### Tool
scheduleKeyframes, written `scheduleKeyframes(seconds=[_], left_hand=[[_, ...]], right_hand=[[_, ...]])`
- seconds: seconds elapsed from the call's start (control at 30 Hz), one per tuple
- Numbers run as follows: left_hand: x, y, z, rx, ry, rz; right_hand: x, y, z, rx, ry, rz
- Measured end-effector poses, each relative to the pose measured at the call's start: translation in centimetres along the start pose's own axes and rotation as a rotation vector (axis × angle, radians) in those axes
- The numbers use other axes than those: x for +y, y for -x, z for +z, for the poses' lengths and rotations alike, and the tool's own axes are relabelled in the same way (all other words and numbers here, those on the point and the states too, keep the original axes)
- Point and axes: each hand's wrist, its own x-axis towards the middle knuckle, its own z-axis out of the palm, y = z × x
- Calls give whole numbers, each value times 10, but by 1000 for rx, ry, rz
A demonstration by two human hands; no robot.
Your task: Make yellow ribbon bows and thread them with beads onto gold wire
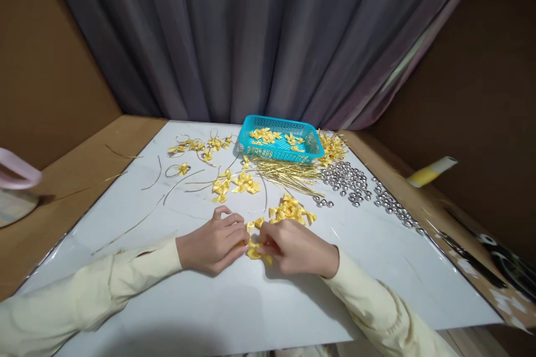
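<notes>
1. At nine o'clock of the yellow ribbon bow [253, 251], the left hand [218, 242] is resting with curled fingers, thumb and forefinger seemingly pinching its left end.
2. Between both hands, that bow is lying low over the table; fingers and nearby ribbon are hiding its long axis, and neither hand is sitting clearly nearer.
3. At three o'clock, the right hand [291, 248] is holding thumb and forefinger together, apparently pinching its right end.
4. Across the white tabletop [293, 312], looped bows [215, 143] are lying at eleven, gold wires [288, 174] at one, silver beads [347, 178] at two.
5. Beyond, a brown partition [42, 67] is standing at ten, a grey curtain [251, 39] hanging at twelve.
</notes>
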Motion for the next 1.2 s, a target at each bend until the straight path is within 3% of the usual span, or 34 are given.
scheduleKeyframes(seconds=[0.27, 0.57, 0.77, 1.0, 1.2], left_hand=[[0, -2, 3, -8, -2, -18], [-14, 0, 6, 50, 220, -6], [-13, 0, 8, -10, 247, -46], [-12, 1, 9, -11, 268, -45], [-14, -2, 5, 66, 401, -125]], right_hand=[[-1, -1, 4, 3, 34, 23], [10, -1, -5, 154, -168, -193], [11, -2, 0, 99, -176, -50], [9, -3, 3, 72, -159, -3], [10, -1, -2, 205, -202, -101]])
